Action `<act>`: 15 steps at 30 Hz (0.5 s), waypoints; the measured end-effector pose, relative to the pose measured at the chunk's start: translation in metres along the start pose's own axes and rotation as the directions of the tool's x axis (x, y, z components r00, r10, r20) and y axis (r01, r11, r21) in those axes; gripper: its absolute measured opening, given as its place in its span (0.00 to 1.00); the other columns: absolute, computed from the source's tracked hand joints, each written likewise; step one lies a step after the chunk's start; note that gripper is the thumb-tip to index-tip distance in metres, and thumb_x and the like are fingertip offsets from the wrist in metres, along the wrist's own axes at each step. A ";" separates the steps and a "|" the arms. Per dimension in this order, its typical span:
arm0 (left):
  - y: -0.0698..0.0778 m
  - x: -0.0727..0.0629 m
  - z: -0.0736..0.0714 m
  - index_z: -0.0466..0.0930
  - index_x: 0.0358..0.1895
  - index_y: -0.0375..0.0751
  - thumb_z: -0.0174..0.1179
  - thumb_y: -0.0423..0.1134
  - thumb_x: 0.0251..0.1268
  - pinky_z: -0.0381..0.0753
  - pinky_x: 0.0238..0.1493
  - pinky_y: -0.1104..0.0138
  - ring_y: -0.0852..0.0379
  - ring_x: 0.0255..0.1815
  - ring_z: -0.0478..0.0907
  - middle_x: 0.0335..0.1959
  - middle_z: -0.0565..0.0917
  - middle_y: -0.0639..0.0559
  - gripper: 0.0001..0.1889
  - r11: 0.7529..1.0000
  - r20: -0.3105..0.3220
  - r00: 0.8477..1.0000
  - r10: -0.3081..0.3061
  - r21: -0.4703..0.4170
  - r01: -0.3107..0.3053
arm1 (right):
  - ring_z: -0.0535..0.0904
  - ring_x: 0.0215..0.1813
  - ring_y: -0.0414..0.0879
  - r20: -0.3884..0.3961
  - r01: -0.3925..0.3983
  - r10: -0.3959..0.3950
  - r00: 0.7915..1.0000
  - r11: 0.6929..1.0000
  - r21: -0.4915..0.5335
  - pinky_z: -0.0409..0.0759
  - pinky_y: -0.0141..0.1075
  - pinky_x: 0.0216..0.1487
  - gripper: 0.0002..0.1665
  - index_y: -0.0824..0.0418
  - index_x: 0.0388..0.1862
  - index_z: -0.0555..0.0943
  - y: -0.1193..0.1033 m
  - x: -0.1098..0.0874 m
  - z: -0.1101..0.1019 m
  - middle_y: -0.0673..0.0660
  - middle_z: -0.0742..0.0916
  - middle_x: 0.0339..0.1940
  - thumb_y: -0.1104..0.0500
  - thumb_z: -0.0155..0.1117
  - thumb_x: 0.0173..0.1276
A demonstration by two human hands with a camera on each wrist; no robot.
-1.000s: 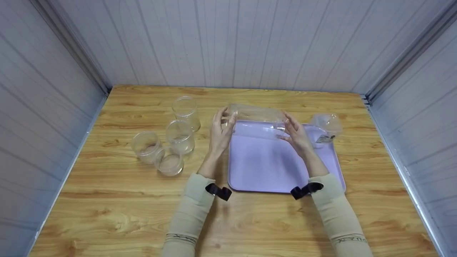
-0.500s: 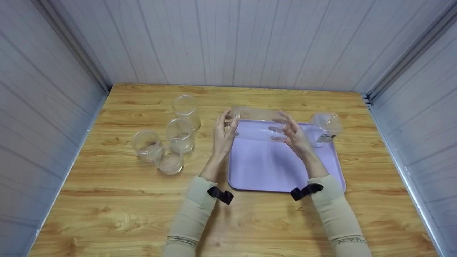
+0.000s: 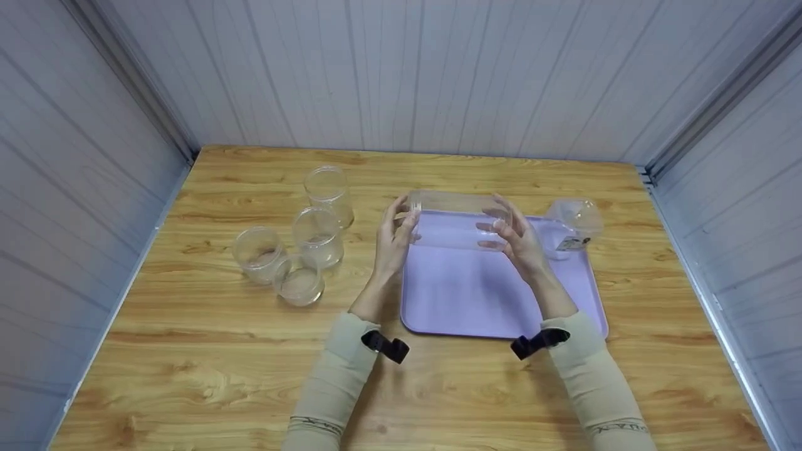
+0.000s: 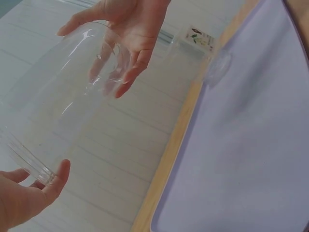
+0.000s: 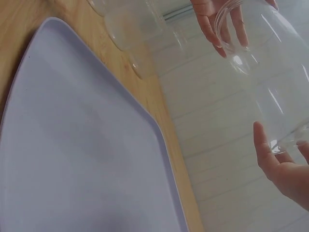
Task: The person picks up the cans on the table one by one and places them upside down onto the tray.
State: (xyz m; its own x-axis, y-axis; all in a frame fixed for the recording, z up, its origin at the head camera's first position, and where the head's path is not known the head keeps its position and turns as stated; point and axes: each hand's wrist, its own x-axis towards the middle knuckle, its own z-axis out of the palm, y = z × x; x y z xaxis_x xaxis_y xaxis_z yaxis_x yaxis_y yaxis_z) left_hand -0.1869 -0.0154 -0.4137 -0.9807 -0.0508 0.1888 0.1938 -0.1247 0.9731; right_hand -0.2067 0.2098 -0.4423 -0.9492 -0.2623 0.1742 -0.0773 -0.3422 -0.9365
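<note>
A clear, tall jar [image 3: 448, 222] lies sideways in the air over the back part of a lilac tray [image 3: 463, 300]. My left hand [image 3: 393, 241] grips its threaded mouth end, fingers curled about the rim. At the base end, my right hand [image 3: 523, 244] holds it, several fingers showing through the clear wall. The left wrist view shows the jar [image 4: 63, 96] without a lid, its ridged neck between the thumb and fingers of my left hand [image 4: 24, 198]. In the right wrist view my right hand [image 5: 285, 174] cups the bottom edge.
Several clear open jars [image 3: 316, 238] of differing heights stand on the wooden table [image 3: 207, 351] left of the tray. On the tray's back right corner sits a clear container [image 3: 573, 222] with a printed label. Panelled walls [image 3: 407, 75] enclose the table at the back and sides.
The held jar has shifted slightly to the right and toward me. My right hand's fingers have moved further around its base end, and the thumb now lies against it.
</note>
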 end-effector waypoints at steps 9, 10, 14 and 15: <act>-0.031 0.014 -0.012 0.59 0.61 0.26 0.49 0.35 0.63 0.69 0.53 0.60 0.44 0.53 0.69 0.53 0.68 0.35 0.25 1.000 0.031 0.999 -0.018 0.025 0.017 | 0.65 0.56 0.65 -0.074 -0.020 0.015 0.997 0.997 -0.071 0.76 0.47 0.44 0.35 0.62 0.67 0.55 -0.005 -0.001 0.001 0.65 0.66 0.57 0.65 0.53 0.61; -0.032 0.014 -0.013 0.60 0.61 0.26 0.49 0.36 0.64 0.68 0.54 0.62 0.44 0.53 0.69 0.53 0.69 0.35 0.25 0.999 0.018 1.000 -0.018 0.045 0.017 | 0.65 0.56 0.65 -0.084 -0.024 0.017 0.996 0.996 -0.082 0.76 0.46 0.44 0.35 0.62 0.67 0.55 -0.006 -0.001 0.000 0.64 0.67 0.57 0.66 0.53 0.61; -0.033 0.014 -0.018 0.63 0.59 0.26 0.49 0.38 0.65 0.68 0.54 0.63 0.46 0.51 0.71 0.51 0.70 0.35 0.23 0.992 -0.037 0.999 0.001 0.129 0.004 | 0.68 0.54 0.59 -0.121 -0.050 0.029 0.992 0.983 -0.175 0.77 0.43 0.43 0.35 0.61 0.67 0.55 -0.012 -0.001 -0.002 0.62 0.66 0.59 0.69 0.52 0.61; -0.034 0.014 -0.020 0.64 0.58 0.26 0.49 0.38 0.64 0.69 0.53 0.63 0.46 0.51 0.70 0.51 0.71 0.35 0.23 0.989 -0.049 0.999 0.007 0.147 0.000 | 0.69 0.53 0.56 -0.131 -0.059 0.032 0.991 0.976 -0.210 0.77 0.41 0.43 0.36 0.61 0.67 0.55 -0.013 -0.001 -0.002 0.61 0.65 0.60 0.68 0.53 0.61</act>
State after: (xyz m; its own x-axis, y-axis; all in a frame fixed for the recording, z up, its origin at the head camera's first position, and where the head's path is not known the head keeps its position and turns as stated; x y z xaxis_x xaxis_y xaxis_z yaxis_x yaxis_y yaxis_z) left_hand -0.2068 -0.0319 -0.4465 -0.9768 -0.1007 0.1890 0.1876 0.0227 0.9820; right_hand -0.2052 0.2162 -0.4304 -0.9830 -0.1522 0.1027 -0.0832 -0.1291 -0.9881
